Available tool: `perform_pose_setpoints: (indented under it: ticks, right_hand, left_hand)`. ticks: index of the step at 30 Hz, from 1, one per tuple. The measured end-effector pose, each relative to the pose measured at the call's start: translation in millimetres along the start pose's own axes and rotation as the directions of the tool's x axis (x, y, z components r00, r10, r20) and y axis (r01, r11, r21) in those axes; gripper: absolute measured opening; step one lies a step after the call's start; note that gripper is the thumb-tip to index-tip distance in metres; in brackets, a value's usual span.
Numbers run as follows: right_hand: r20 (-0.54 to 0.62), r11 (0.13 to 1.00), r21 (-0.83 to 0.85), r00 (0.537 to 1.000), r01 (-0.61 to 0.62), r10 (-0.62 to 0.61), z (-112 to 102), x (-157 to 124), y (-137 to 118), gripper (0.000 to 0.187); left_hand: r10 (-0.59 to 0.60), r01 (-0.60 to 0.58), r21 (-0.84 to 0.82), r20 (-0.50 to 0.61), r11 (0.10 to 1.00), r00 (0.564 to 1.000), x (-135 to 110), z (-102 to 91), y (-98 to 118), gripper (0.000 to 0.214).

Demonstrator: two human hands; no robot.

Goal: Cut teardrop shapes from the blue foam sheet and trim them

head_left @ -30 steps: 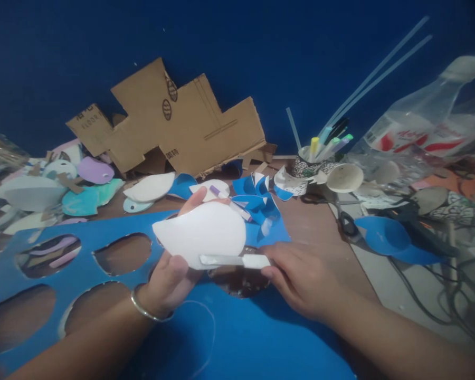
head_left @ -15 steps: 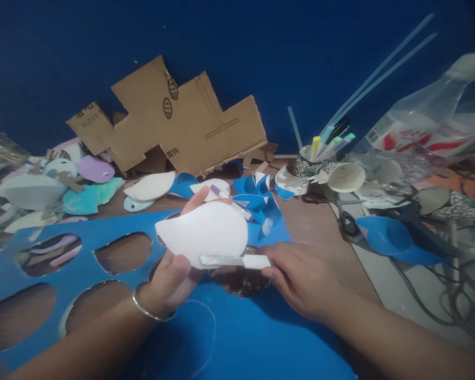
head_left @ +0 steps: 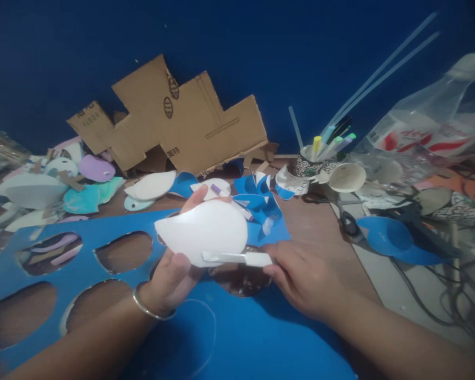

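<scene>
My left hand grips a white teardrop-shaped cutout, with the thumb at its lower edge and fingers behind it. The cutout is tilted with its pointed end to the left. In my right hand is a white-handled knife, pinched at the handle. Its long flat blade lies along the cutout's lower edge and appears to touch it. Below both hands spreads a blue sheet with several teardrop holes and a faint drawn outline.
Brown cardboard leans on the blue wall. Painted cutouts pile up at the left. Blue scraps lie behind my hands. A pen cup, scissors, cables and a plastic bottle are at the right.
The knife has shifted very slightly to the right and up along the cutout's lower edge. My left hand and the cutout stay nearly still.
</scene>
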State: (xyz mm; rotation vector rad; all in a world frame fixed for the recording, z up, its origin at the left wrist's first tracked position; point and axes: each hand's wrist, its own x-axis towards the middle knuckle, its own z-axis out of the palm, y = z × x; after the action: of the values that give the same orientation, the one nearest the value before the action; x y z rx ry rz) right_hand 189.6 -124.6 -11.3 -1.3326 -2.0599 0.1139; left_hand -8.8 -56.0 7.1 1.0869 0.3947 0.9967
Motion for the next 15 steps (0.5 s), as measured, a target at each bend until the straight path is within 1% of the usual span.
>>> perform_pose_setpoints:
  ticks: [4, 9, 15]
  right_hand:
    - [-0.001, 1.0, 0.006, 1.0, -0.006, 0.006, 0.5, -1.0, -0.7, 0.04]
    - [0.003, 1.0, 0.004, 1.0, -0.006, 0.006, 0.6, -0.9, -0.8, 0.041]
    - [-0.006, 1.0, -0.005, 1.0, -0.005, 0.005, 0.8, -0.4, -1.2, 0.041]
  left_hand:
    - [0.03, -0.03, -0.003, -0.006, 1.0, 1.0, 0.3, 0.8, -0.9, 0.07]
    - [0.009, -0.011, 0.033, 0.074, 0.999, 0.997, 0.7, -2.1, 0.0, 0.069]
    - [0.006, -0.007, 0.043, 0.043, 0.999, 0.999, -0.3, -3.0, 0.1, 0.07]
